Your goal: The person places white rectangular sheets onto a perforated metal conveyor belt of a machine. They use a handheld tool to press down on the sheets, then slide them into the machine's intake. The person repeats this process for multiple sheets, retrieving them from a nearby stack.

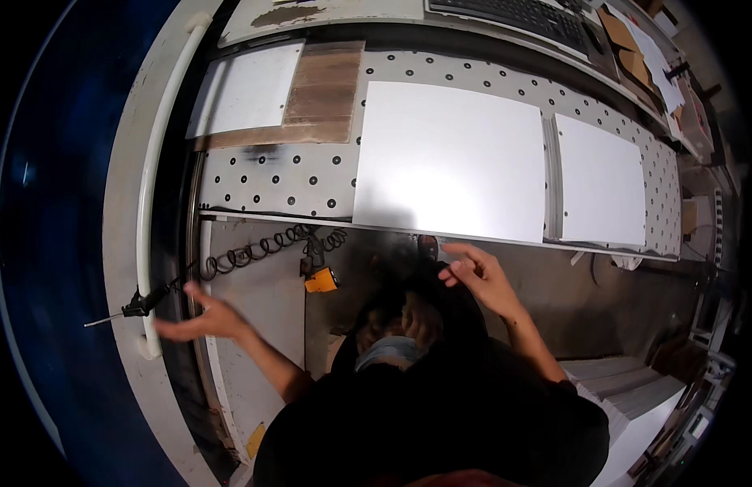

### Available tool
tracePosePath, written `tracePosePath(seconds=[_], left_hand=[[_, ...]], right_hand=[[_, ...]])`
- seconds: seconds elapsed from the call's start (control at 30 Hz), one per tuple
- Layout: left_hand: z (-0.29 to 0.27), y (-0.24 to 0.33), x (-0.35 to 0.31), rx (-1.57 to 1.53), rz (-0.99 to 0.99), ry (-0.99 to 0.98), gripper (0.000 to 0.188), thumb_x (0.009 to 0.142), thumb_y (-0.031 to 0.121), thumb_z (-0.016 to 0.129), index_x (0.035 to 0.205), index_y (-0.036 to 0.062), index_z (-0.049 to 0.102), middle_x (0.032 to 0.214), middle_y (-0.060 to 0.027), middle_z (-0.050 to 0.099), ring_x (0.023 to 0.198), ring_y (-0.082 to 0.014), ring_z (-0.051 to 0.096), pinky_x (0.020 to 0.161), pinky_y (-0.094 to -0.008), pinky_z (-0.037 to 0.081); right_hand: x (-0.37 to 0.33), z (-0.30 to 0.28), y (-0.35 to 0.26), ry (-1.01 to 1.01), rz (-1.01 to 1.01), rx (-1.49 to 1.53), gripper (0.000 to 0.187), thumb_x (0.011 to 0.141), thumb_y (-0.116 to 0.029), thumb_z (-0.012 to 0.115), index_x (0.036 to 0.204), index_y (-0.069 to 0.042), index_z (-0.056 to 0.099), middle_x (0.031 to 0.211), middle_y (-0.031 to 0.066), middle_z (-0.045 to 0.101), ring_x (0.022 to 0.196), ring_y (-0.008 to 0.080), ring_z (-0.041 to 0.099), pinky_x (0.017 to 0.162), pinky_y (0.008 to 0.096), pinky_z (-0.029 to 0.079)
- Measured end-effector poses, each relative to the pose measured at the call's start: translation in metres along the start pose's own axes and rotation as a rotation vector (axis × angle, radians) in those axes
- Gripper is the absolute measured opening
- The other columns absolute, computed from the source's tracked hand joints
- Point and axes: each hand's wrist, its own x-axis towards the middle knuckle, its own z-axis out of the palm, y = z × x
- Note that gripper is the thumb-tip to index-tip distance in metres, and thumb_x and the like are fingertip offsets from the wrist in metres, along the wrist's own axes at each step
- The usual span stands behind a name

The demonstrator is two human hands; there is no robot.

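Note:
At the left, my left hand (204, 318) reaches out with thumb and fingers apart and nothing in it. Close to its fingertips is a black air blow gun (137, 306) with a thin metal nozzle, lying against a white rail (159, 146). A black coiled hose (250, 253) runs from beside the gun toward the table edge. My right hand (480, 277) hovers in front of the table, fingers loosely bent and apart, holding nothing. Beyond it a large white panel (457, 162) lies flat on the table (270, 178), its near edge at the table's front.
Right of the large panel sits a stack of white panels (601, 180). A smaller white panel (250, 88) rests on a brown board (323, 93) at the left back. A keyboard (522, 20) stands on the far shelf. More stacked panels (628, 406) are at the lower right.

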Motion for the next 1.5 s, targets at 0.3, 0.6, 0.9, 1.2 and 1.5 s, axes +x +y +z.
tracePosePath(seconds=[0.3, 0.6, 0.9, 1.2, 1.5], left_hand=[[0.057, -0.107, 0.054, 0.223, 0.021, -0.169, 0.063, 0.095, 0.024, 0.061, 0.145, -0.0058, 0.037, 0.138, -0.0247, 0.051, 0.128, -0.0418, 0.052, 0.117, -0.0653, 0.021], [-0.027, 0.140, -0.039, -0.651, 0.270, -1.605, 0.043, 0.086, 0.032, 0.079, 0.113, -0.0009, 0.071, 0.096, -0.0210, 0.073, 0.087, -0.0380, 0.070, 0.087, -0.0426, 0.054], [-0.099, 0.216, -0.058, -0.865, 0.327, -2.038, 0.032, 0.086, 0.031, 0.079, 0.101, 0.0043, 0.069, 0.074, -0.0165, 0.063, 0.075, -0.0401, 0.061, 0.072, -0.0446, 0.047], [-0.172, 0.157, -0.104, -1.340, -0.282, -1.987, 0.032, 0.094, 0.032, 0.072, 0.108, 0.0043, 0.065, 0.095, -0.0135, 0.066, 0.093, -0.0269, 0.063, 0.082, -0.0397, 0.047], [-0.334, -0.015, -0.322, -0.148, -1.306, -0.914, 0.050, 0.094, 0.031, 0.067, 0.138, 0.0081, 0.060, 0.117, -0.0192, 0.072, 0.106, -0.0347, 0.071, 0.094, -0.0418, 0.054]], right_hand=[[0.039, -0.026, -0.070, 0.057, -0.313, -0.554, 0.035, 0.099, -0.022, 0.063, 0.130, -0.006, 0.065, 0.095, 0.0109, 0.074, 0.090, 0.0195, 0.070, 0.086, 0.0326, 0.054], [0.096, -0.097, -0.052, 0.471, -0.537, -0.870, 0.029, 0.096, -0.020, 0.062, 0.118, -0.005, 0.071, 0.126, 0.0183, 0.067, 0.128, 0.0353, 0.056, 0.108, 0.0442, 0.043], [0.103, -0.118, -0.030, 0.465, -0.585, -1.013, 0.023, 0.098, -0.021, 0.060, 0.111, -0.007, 0.075, 0.135, 0.0195, 0.062, 0.138, 0.0426, 0.046, 0.119, 0.0523, 0.029], [0.099, -0.092, -0.030, 0.297, -0.492, -0.823, 0.027, 0.103, -0.014, 0.058, 0.122, 0.002, 0.067, 0.134, 0.0174, 0.063, 0.133, 0.0287, 0.054, 0.113, 0.0391, 0.042], [0.070, 0.052, 0.029, -0.435, -0.780, -0.973, 0.029, 0.103, -0.017, 0.060, 0.123, 0.003, 0.067, 0.130, 0.0160, 0.067, 0.124, 0.0285, 0.060, 0.110, 0.0379, 0.043]])
